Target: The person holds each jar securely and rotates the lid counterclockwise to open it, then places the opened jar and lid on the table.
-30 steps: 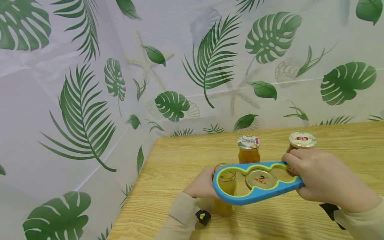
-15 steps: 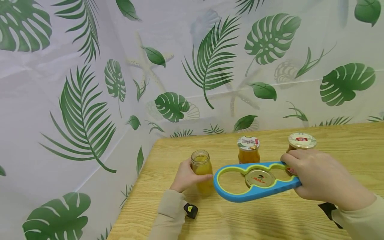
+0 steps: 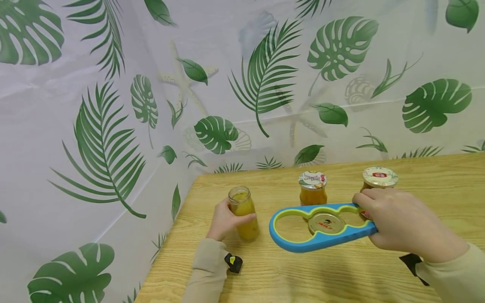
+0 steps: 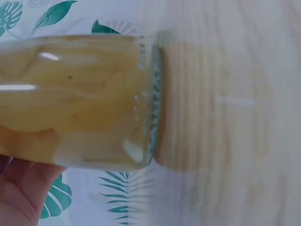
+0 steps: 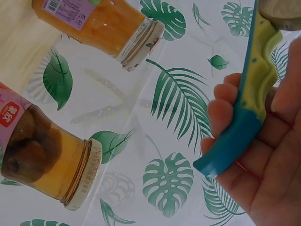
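My left hand (image 3: 223,219) grips a lidless glass jar (image 3: 246,219) of yellow fruit in liquid, at the table's left side. In the left wrist view the base of the jar (image 4: 103,103) is right at the wooden surface. My right hand (image 3: 405,223) holds a blue and yellow-green jar opener (image 3: 293,248) by one end, raised over the table. A gold metal lid (image 3: 326,223) sits in the opener's middle opening. The right wrist view shows fingers curled round the blue end of the opener (image 5: 235,136).
A lidded jar of orange fruit (image 3: 313,194) stands behind the opener. Another jar with a cream lid (image 3: 380,176) is partly hidden behind my right hand. The wooden table (image 3: 212,189) meets a leaf-patterned sheet (image 3: 284,143) at its back and left.
The left hand has carried the open jar left and away from me, out from beneath the opener. The right hand with opener and lid has hardly moved.
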`<state>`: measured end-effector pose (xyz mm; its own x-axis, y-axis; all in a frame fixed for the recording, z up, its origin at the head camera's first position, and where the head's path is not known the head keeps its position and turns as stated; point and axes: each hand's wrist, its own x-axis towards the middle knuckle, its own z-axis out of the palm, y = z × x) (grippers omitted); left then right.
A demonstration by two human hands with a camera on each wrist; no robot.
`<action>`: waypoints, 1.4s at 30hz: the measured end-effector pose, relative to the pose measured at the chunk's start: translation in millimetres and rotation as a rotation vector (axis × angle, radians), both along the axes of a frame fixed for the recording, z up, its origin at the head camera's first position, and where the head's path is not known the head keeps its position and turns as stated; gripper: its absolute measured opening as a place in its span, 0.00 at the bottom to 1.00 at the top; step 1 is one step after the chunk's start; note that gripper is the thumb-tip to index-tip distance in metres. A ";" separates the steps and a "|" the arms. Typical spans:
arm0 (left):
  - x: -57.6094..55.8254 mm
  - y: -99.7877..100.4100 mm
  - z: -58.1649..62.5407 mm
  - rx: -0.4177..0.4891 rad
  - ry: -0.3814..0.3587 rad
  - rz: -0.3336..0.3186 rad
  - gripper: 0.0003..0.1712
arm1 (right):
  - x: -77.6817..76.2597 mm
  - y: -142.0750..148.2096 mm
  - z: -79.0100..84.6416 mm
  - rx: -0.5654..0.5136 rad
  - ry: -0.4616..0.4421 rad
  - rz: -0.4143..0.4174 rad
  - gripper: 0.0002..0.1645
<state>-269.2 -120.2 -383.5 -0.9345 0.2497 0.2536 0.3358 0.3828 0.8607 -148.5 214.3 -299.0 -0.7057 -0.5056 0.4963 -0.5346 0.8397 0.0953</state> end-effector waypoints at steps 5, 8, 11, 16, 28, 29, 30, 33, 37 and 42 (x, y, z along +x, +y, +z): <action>-2.4 -2.8 -2.1 0.001 0.001 0.047 0.29 | -0.3 -1.4 -0.2 0.003 -0.031 -0.011 0.20; -3.3 -3.7 -2.5 -0.003 -0.003 0.055 0.30 | -0.8 -2.1 -0.5 0.011 -0.045 -0.022 0.19; -3.4 -4.2 -2.3 -0.006 -0.004 0.051 0.30 | -1.2 -3.2 -1.2 0.011 -0.045 -0.023 0.19; -3.8 -5.6 -2.2 -0.006 -0.023 0.035 0.31 | -0.8 -6.2 -1.6 0.018 -0.068 -0.024 0.20; -2.8 -8.6 0.4 -0.005 -0.074 -0.018 0.32 | -2.9 -15.9 -4.4 0.015 -0.160 -0.050 0.22; -2.7 -9.6 0.2 -0.003 -0.075 -0.021 0.32 | -3.2 -17.7 -5.4 0.008 -0.161 -0.050 0.21; -2.5 -10.5 0.0 -0.001 -0.076 -0.023 0.32 | -3.8 -19.4 -6.6 -0.002 -0.164 -0.043 0.21; -2.1 -11.1 -1.1 0.004 -0.090 -0.028 0.33 | -4.8 -25.6 -10.4 -0.036 -0.164 -0.027 0.19; -2.0 -8.8 -2.0 0.017 -0.093 -0.055 0.37 | -7.6 -37.6 -15.5 -0.070 -0.167 -0.019 0.18; 1.4 -13.5 0.0 -0.008 -0.063 -0.090 0.45 | -15.3 -59.8 -23.3 -0.111 -0.264 0.023 0.16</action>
